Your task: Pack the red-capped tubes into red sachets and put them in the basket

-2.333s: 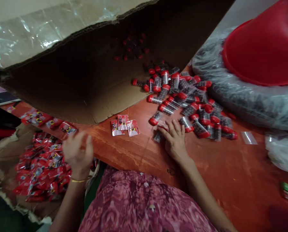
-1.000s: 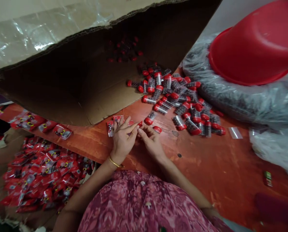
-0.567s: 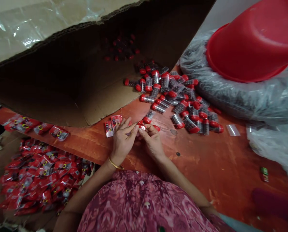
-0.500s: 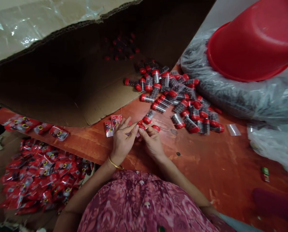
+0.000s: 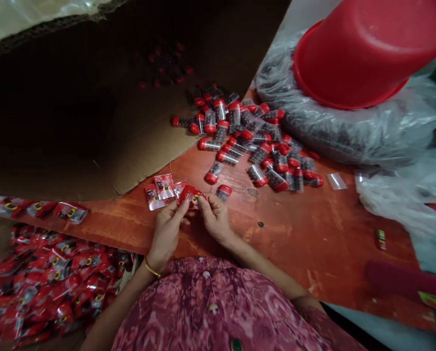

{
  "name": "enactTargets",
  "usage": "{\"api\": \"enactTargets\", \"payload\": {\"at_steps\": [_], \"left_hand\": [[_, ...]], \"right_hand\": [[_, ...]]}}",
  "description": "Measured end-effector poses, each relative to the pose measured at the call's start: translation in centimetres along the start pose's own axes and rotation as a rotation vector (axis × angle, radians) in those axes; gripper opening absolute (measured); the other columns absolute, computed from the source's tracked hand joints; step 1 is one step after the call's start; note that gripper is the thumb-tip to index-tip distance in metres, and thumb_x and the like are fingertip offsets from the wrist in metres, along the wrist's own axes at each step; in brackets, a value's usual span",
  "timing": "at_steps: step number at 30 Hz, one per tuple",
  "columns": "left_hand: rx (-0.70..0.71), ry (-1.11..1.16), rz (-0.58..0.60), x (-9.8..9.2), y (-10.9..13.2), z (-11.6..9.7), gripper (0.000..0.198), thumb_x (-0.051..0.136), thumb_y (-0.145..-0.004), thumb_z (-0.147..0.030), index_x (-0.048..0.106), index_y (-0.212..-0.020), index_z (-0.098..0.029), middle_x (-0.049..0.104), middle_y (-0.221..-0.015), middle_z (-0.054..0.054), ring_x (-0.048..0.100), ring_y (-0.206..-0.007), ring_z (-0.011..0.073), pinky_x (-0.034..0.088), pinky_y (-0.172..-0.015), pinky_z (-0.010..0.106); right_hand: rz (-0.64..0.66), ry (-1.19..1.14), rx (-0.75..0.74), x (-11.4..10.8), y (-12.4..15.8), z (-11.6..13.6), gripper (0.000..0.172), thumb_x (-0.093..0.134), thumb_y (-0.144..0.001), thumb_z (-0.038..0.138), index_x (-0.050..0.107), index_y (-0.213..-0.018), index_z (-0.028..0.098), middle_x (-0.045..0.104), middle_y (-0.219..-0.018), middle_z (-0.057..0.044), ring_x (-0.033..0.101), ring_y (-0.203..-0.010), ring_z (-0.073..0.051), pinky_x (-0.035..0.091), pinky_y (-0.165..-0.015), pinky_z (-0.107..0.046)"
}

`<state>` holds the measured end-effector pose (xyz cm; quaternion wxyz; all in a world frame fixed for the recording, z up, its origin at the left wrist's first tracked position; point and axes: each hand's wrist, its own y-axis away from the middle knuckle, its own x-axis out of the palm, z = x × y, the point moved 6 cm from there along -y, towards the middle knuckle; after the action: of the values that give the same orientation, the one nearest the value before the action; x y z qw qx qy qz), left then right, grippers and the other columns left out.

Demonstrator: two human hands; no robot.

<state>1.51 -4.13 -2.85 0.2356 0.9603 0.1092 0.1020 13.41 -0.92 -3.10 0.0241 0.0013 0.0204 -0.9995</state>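
Between my two hands, above the table's near edge, is a small red printed packet (image 5: 191, 196). My left hand (image 5: 169, 225) pinches its left side with thumb and fingers, and my right hand (image 5: 215, 215) pinches its right side. Whether anything is inside the packet I cannot tell. Flat red printed packets (image 5: 163, 186) lie just beyond my left hand. A small clear tube with a red cap and dark contents (image 5: 224, 191) rests beside my right fingers, and another such tube (image 5: 214, 173) lies a little farther off.
A heap of red-capped tubes (image 5: 247, 126) spreads from a tipped cardboard box (image 5: 144, 165) over the red table (image 5: 298, 243). Behind it a red bucket (image 5: 352, 58) stands on a plastic bag (image 5: 349, 131). Filled red packets (image 5: 57, 282) are piled below the table at left.
The red packet now shows spread out between my fingers; before, my hands were closer together over a red item. The whole view has shifted, with the table things appearing farther left.
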Motion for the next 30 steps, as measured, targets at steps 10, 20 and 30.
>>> {"api": "enactTargets", "payload": {"at_steps": [10,20,30], "left_hand": [[-0.030,0.190,-0.091,0.2,-1.0,-0.6,0.037,0.081,-0.051,-0.046,0.069,-0.067,-0.015,0.065,-0.062,-0.001,0.055,-0.057,0.0089,0.044,-0.054,0.019],[-0.098,0.257,-0.037,1.6,-1.4,-0.8,0.041,0.082,-0.048,-0.048,0.068,-0.069,-0.015,0.065,-0.062,-0.001,0.055,-0.055,0.0091,0.045,-0.054,0.020],[0.028,0.180,0.016,0.5,-2.2,-1.4,0.041,0.078,-0.054,-0.052,0.068,-0.065,-0.014,0.065,-0.061,0.000,0.054,-0.058,0.0102,0.043,-0.063,0.023]], "right_hand": [[-0.053,0.750,-0.025,-5.2,0.1,0.7,0.036,0.042,-0.087,0.051,0.054,-0.074,0.019,0.056,-0.069,-0.004,0.049,-0.065,-0.016,0.036,-0.063,-0.029],[0.002,1.103,-0.018,-5.9,-0.4,-0.7,0.026,0.052,-0.081,0.042,0.056,-0.079,0.016,0.060,-0.074,-0.010,0.052,-0.070,-0.021,0.037,-0.065,-0.033],[0.061,-0.078,0.340,-8.4,1.3,0.6,0.034,0.065,-0.071,0.051,0.062,-0.083,0.020,0.055,-0.055,0.003,0.044,-0.042,-0.010,0.034,-0.038,-0.022]]}}
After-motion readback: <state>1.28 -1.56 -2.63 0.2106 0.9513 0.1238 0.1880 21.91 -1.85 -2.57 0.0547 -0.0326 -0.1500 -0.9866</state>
